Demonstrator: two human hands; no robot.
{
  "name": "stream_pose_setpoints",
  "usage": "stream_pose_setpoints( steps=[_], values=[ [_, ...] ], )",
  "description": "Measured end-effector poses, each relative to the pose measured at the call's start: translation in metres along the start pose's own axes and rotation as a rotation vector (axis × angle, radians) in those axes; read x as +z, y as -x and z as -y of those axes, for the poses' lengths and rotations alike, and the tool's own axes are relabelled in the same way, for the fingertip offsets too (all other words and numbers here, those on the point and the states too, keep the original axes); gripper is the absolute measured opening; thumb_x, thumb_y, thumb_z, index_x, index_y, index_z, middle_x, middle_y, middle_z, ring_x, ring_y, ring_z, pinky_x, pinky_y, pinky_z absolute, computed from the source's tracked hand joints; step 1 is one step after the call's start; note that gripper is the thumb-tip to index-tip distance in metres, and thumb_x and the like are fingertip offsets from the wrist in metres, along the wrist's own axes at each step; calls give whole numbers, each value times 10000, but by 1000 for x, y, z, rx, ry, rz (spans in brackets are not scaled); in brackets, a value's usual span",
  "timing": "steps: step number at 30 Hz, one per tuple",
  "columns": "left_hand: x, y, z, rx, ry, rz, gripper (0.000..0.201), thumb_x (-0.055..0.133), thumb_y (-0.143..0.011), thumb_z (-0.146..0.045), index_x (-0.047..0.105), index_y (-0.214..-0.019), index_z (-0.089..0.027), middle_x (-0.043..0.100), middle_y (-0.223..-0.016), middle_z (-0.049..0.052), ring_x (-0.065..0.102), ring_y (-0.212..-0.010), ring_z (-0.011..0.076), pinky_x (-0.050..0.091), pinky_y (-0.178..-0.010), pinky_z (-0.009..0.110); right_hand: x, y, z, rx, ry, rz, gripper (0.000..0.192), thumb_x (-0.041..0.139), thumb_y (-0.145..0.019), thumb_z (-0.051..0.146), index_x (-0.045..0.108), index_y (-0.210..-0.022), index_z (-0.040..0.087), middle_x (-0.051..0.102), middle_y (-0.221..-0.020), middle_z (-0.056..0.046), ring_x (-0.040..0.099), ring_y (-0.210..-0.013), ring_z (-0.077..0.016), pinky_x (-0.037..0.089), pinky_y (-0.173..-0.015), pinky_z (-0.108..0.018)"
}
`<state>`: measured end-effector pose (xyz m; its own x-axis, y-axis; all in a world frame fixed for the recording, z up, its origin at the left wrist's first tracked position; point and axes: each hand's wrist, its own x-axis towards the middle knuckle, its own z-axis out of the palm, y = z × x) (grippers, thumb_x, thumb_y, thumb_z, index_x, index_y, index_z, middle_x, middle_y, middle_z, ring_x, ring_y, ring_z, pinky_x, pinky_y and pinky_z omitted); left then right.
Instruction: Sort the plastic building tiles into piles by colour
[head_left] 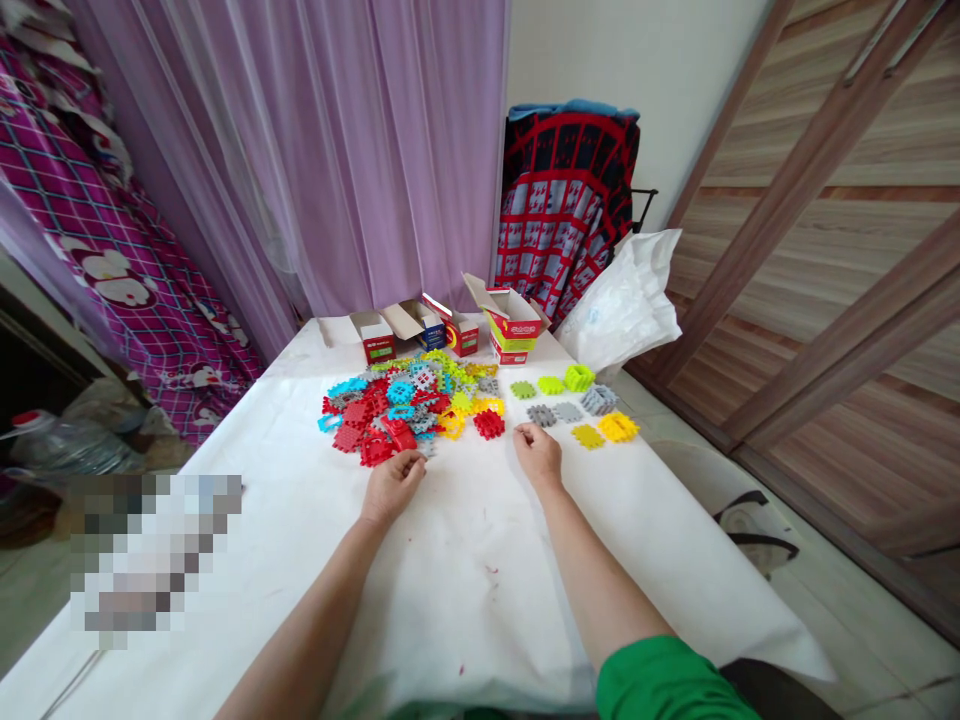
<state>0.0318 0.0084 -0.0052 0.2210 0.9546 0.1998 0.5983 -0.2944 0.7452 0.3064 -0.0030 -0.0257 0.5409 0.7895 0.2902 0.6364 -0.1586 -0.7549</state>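
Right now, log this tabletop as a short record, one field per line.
Left hand: at the near edge of the multicoloured heap of notched plastic pieces; contact unclear
Right hand: near the red notched plastic block; grip unclear
Separate: green pieces, grey pieces and yellow pieces of notched plastic, right of the heap
Boxes: open printed cardboard boxes, behind the heap
Surface: white table covering

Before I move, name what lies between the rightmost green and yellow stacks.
In the head view, a grey stack lies between the green stack and the yellow stack.
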Motion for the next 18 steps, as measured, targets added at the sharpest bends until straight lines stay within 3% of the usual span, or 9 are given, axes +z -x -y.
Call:
stream_pose_setpoints(
  steps=[10,14,18],
  values=[
    [1,1,4,6,-74,-80,253,466,-815,-356,662,-880,-209,691,-709,-1,636,-653,154,486,-636,233,-3,1,3,15,-20,19,232,504,-746,378,692,-796,250,714,-746,-11,637,-726,-190,461,-700,-273],
    [-9,-4,2,-30,-184,-248,313,506,-830,-383,628,-1049,-195,683,-991,92,627,-904,230,470,-827,332,-3,1,3,2,-28,8,237,497,-748,384,689,-794,253,717,-756,-10,638,-726,-190,459,-704,-277],
    [-14,-15,-8,-89,-488,-333,630,605,-787,-502,491,-1303,-159,574,-1262,189,526,-1153,343,376,-972,457,-2,2,2,7,-15,16,231,500,-744,379,691,-789,258,718,-753,-9,639,-738,-193,456,-693,-273]
  ],
)
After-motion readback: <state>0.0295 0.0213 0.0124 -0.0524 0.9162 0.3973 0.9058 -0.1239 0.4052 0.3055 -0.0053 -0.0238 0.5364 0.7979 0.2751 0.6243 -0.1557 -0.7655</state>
